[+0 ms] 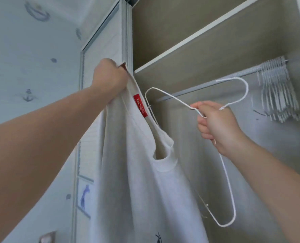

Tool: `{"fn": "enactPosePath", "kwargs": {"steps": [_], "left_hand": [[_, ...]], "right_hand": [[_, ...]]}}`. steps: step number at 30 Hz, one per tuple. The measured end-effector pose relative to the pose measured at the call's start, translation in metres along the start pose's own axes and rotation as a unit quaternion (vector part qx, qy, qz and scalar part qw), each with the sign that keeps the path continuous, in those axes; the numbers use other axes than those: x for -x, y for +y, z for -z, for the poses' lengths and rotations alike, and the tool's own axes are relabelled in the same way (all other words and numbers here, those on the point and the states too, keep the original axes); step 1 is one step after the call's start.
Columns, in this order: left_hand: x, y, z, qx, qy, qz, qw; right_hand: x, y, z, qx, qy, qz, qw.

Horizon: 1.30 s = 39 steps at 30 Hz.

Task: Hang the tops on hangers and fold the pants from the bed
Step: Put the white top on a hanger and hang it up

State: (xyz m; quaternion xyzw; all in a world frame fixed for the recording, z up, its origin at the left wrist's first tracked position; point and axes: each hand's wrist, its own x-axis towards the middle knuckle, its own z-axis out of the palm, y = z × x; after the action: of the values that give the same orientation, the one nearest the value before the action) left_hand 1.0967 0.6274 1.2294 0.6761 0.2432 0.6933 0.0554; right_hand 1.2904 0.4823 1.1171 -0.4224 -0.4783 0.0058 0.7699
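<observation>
Top: held up before the wardrobe, its collar bunched in the curled fingers of the left hand.
Right hand: pinches the hanger below its hook.
Technique: stretch the neckline wide and feed in one hanger shoulder at a time.
Rail: just behind.

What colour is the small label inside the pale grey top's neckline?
The small sewn-in label is red with light lettering, head view.

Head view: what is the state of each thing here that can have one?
left hand: grips the white top near its neckline.
right hand: grips the white hanger near its hook.
white top: hangs limp, not yet on the hanger.
white hanger: tilted, off the rail, one end at the top's neck opening.
wardrobe: open.
spare hangers: bunched on the rail.
</observation>
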Motion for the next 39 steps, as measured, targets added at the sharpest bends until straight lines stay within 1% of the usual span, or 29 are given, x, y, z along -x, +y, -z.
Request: {"fn": "enactPosePath", "kwargs": {"steps": [4, 8, 10, 13, 16, 18, 20, 23, 25, 28, 30, 32, 35, 37, 39], "left_hand": [[0.02, -0.01, 0.084, -0.076, 0.011, 0.022, 0.997], [0.047, -0.02, 0.169, -0.174, 0.004, 0.04, 0.984], [0.064, -0.024, 0.212, -0.222, 0.001, 0.049, 0.974], [0.096, -0.026, 0.278, -0.291, -0.012, 0.063, 0.955], [0.131, -0.03, 0.348, -0.368, -0.025, 0.073, 0.926], [0.155, -0.034, 0.396, -0.41, -0.021, 0.088, 0.908], [0.178, -0.038, 0.443, -0.436, -0.016, 0.121, 0.892], [0.21, -0.047, 0.513, -0.45, -0.005, 0.176, 0.876], [0.231, -0.051, 0.556, -0.446, 0.017, 0.206, 0.871], [0.259, -0.053, 0.613, -0.472, 0.029, 0.225, 0.852], [0.277, -0.051, 0.648, -0.489, 0.008, 0.229, 0.842], [0.292, -0.047, 0.683, -0.511, -0.007, 0.23, 0.828], [0.308, -0.035, 0.733, -0.559, -0.014, 0.232, 0.796], [0.314, -0.026, 0.764, -0.583, -0.013, 0.226, 0.781], [0.32, -0.017, 0.794, -0.595, -0.01, 0.222, 0.772]], "right_hand": [[0.063, -0.01, -0.032, -0.112, -0.061, -0.011, 0.992], [0.123, -0.027, -0.066, -0.226, -0.135, -0.024, 0.964], [0.152, -0.035, -0.085, -0.272, -0.172, -0.029, 0.946], [0.197, -0.043, -0.111, -0.312, -0.218, -0.048, 0.923], [0.248, -0.049, -0.139, -0.344, -0.264, -0.075, 0.898], [0.285, -0.053, -0.157, -0.357, -0.291, -0.095, 0.883], [0.325, -0.058, -0.177, -0.361, -0.324, -0.111, 0.867], [0.39, -0.066, -0.211, -0.369, -0.373, -0.148, 0.838], [0.435, -0.073, -0.236, -0.361, -0.397, -0.173, 0.826], [0.5, -0.086, -0.272, -0.338, -0.426, -0.192, 0.817], [0.538, -0.096, -0.292, -0.327, -0.433, -0.193, 0.817], [0.569, -0.11, -0.308, -0.318, -0.434, -0.174, 0.825], [0.604, -0.137, -0.333, -0.318, -0.431, -0.153, 0.831], [0.623, -0.155, -0.35, -0.318, -0.431, -0.146, 0.832], [0.642, -0.172, -0.365, -0.335, -0.436, -0.152, 0.821]]}}
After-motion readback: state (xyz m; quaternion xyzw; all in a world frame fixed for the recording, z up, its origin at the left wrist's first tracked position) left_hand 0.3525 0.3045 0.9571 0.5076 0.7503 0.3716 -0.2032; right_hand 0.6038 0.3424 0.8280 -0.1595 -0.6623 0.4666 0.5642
